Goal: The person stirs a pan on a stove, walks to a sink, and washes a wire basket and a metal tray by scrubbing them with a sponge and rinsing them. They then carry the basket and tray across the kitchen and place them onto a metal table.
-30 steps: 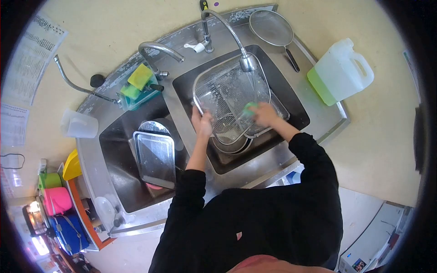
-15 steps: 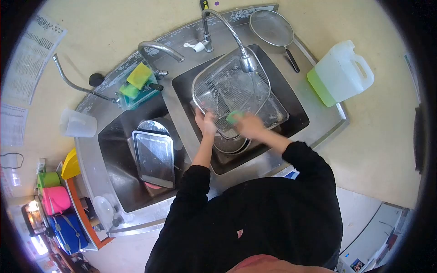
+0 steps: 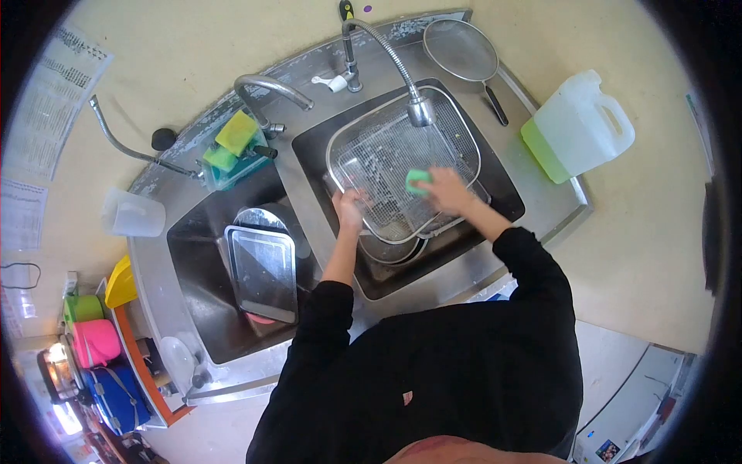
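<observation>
A wire mesh basket (image 3: 379, 147) with a metal rim lies tilted over the right sink basin (image 3: 495, 182), below the spring-neck faucet head (image 3: 420, 113). My left hand (image 3: 349, 209) grips the basket's near-left rim, its fingers partly hidden by the mesh. In my right hand (image 3: 450, 191), slightly blurred, is a green sponge (image 3: 418, 181), held against or just over the mesh toward the basket's right side. Under the basket sit a flat tray, mostly covered, and a round pan (image 3: 390, 250) whose near edge shows.
The left basin holds a rectangular baking tray (image 3: 263, 271) and a round metal piece behind it. A container with sponges (image 3: 236, 133) stands by the curved tap (image 3: 274, 83). On the right are a strainer (image 3: 461, 50) and a jug of green liquid (image 3: 576, 127).
My right hand has moved right and slightly up with the sponge. The basket's right side has spread further right, while my left hand stays at its rim.
</observation>
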Tool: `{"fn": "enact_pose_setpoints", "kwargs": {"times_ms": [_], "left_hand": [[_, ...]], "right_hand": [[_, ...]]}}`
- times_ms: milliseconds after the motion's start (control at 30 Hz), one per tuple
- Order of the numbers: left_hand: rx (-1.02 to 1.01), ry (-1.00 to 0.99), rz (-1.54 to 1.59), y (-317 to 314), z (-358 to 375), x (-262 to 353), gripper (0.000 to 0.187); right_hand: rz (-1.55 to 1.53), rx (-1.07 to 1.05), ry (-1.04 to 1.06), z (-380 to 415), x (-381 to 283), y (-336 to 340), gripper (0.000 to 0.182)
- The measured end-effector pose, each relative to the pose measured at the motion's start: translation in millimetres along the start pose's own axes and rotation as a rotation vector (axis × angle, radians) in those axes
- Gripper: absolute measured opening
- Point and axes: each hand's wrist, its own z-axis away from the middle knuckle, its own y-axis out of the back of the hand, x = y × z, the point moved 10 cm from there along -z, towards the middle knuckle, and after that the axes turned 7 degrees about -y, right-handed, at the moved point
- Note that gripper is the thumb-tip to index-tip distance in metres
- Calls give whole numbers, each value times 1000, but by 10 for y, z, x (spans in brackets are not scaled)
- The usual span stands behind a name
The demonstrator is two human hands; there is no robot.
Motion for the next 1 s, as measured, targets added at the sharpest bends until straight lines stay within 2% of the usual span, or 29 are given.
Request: {"fn": "enact_pose_setpoints", "kwargs": {"times_ms": [67, 100, 200, 233, 333, 433, 500, 600, 633, 733, 800, 900, 1000], "left_hand": [[34, 4, 27, -2, 2, -79, 46], [50, 4, 40, -21, -1, -91, 46], [-57, 54, 7, -59, -2, -50, 47], [-64, 31, 5, -34, 12, 20, 50], [-12, 50, 14, 155, 71, 7, 55], [37, 28, 26, 138, 256, -27, 53], [36, 13, 17, 93, 369, -25, 52], [14, -49, -107, 142, 437, 96, 51], [27, -3, -79, 122, 495, 142, 50], [53, 87, -111, 237, 659, 108, 52], [67, 30, -103, 294, 726, 164, 53], [84, -87, -135, 412, 744, 310, 53], [140, -129, -164, 459, 734, 523, 52]], "right_hand": [[-98, -124, 103, 71, -489, -103, 41], [-68, -22, 286, 172, -743, -48, 43], [-82, 110, 180, 106, -150, -31, 44], [-72, 56, -4, 32, 182, -85, 46], [17, 186, -641, 22, 1014, -1, 46], [-179, 311, -850, -34, 709, -148, 46], [-109, 354, -503, -224, -9, -72, 45], [-60, 304, -198, -390, -17, 44, 47], [-27, 253, -251, -446, 142, 39, 45], [149, 361, -442, -585, 686, 112, 44], [306, 374, -518, -611, 838, 115, 44], [467, 333, -472, -551, 730, 51, 45], [483, 343, -491, -211, 655, -374, 46]]}}
